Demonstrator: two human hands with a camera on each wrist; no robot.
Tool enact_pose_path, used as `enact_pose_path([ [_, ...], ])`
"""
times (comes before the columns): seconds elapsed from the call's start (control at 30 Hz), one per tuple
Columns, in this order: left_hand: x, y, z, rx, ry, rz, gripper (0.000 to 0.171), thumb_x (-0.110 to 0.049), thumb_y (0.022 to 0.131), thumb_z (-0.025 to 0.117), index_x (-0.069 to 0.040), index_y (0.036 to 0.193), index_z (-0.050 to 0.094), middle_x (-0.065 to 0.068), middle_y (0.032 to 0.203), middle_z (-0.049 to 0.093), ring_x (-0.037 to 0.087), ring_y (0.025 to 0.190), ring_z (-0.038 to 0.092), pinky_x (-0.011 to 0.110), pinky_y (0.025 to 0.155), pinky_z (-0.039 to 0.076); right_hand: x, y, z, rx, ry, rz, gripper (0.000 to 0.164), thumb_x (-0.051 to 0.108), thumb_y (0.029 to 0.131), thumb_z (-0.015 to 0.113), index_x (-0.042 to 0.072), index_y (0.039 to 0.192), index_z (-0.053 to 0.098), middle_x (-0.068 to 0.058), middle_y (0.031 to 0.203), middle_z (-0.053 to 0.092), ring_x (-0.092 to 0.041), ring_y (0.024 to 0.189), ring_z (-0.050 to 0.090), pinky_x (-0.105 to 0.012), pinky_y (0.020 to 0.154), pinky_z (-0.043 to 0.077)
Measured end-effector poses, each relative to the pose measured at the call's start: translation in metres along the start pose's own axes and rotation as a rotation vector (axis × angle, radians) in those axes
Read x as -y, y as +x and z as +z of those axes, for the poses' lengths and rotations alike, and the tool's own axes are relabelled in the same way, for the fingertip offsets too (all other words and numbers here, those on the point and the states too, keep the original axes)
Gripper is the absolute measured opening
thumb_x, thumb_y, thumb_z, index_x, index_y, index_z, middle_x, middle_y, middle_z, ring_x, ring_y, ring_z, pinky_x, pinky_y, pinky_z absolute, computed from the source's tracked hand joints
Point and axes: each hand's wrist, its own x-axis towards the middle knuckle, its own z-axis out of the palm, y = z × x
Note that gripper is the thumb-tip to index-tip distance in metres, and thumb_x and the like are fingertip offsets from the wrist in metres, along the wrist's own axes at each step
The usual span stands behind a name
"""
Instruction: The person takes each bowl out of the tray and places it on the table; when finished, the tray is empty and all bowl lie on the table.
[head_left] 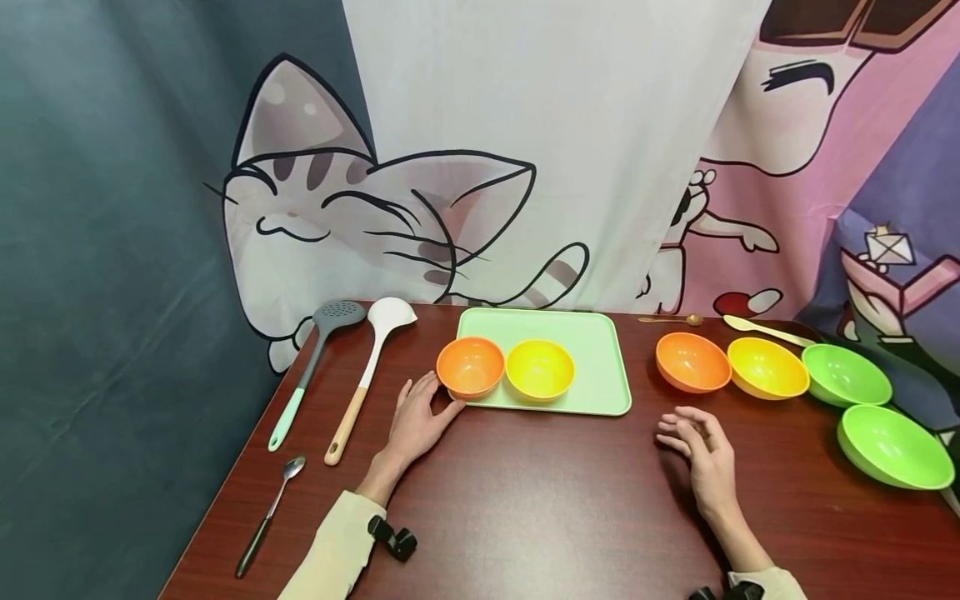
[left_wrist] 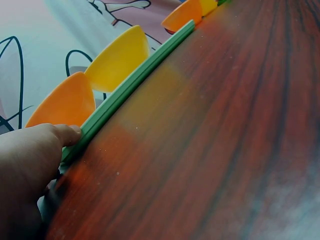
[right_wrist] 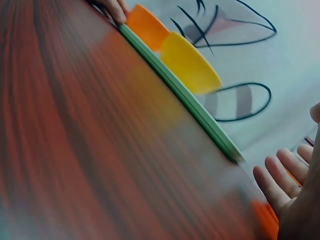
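Note:
A light green tray (head_left: 592,367) lies at the back of the table, bearing an orange bowl (head_left: 471,368) and a yellow bowl (head_left: 540,371) side by side. My left hand (head_left: 418,421) is at the tray's front left corner, beside the orange bowl. In the left wrist view its thumb (left_wrist: 70,134) touches the tray's edge; its other fingers are mostly hidden. To the right of the tray, my right hand (head_left: 705,462) holds nothing, its fingers loosely bent. It is nearest to a second orange bowl (head_left: 693,363).
Right of the tray are another yellow bowl (head_left: 768,368), two green bowls (head_left: 847,375), a small wooden spoon (head_left: 692,320) and a pale yellow knife (head_left: 765,330). On the left lie a grey slotted turner (head_left: 337,313), a white ladle (head_left: 390,312) and a black-handled spoon (head_left: 258,537). A printed curtain (head_left: 600,167) hangs behind.

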Motion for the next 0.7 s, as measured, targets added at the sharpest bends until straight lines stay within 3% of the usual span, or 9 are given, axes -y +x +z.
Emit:
enact_pose_path([
  [0.13, 0.001, 0.001, 0.001, 0.016, 0.005, -0.013, 0.069, -0.050, 0.091, 0.068, -0.008, 0.143, 0.054, 0.012, 0.146, 0.055, 0.028, 0.143, 0.043, 0.056, 0.123, 0.018, -0.006, 0.002, 0.015, 0.017, -0.078, 0.011, 0.033, -0.004, 0.102, 0.047, -0.029, 0.122, 0.040, -0.013, 0.106, 0.070, -0.016, 0.099, 0.072, -0.027, 0.082, 0.060],
  [0.4, 0.002, 0.002, 0.001, 0.008, -0.001, -0.004, 0.067, -0.049, 0.091, 0.068, -0.007, 0.142, 0.055, 0.011, 0.145, 0.056, 0.028, 0.142, 0.044, 0.056, 0.122, 0.017, -0.017, 0.010, 0.042, -0.003, -0.262, 0.042, 0.034, -0.004, 0.098, 0.055, -0.018, 0.129, 0.050, -0.004, 0.115, 0.067, -0.012, 0.108, 0.065, -0.013, 0.088, 0.053],
  [0.57, 0.002, 0.002, 0.001, 0.027, -0.001, -0.010, 0.068, -0.050, 0.091, 0.067, -0.008, 0.143, 0.054, 0.011, 0.146, 0.056, 0.027, 0.143, 0.043, 0.056, 0.123, 0.017, -0.023, 0.015, 0.059, -0.056, -0.261, 0.034, 0.033, -0.004, 0.097, 0.057, -0.014, 0.128, 0.054, -0.015, 0.116, 0.064, -0.015, 0.108, 0.064, -0.012, 0.087, 0.052],
  [0.7, 0.003, 0.002, 0.001, 0.024, -0.001, -0.016, 0.068, -0.050, 0.091, 0.068, -0.008, 0.143, 0.054, 0.011, 0.146, 0.055, 0.027, 0.143, 0.043, 0.055, 0.123, 0.017, -0.030, 0.019, 0.071, -0.039, -0.265, -0.009, 0.033, -0.005, 0.096, 0.058, -0.015, 0.127, 0.053, -0.021, 0.117, 0.062, -0.015, 0.109, 0.063, -0.013, 0.090, 0.050],
])
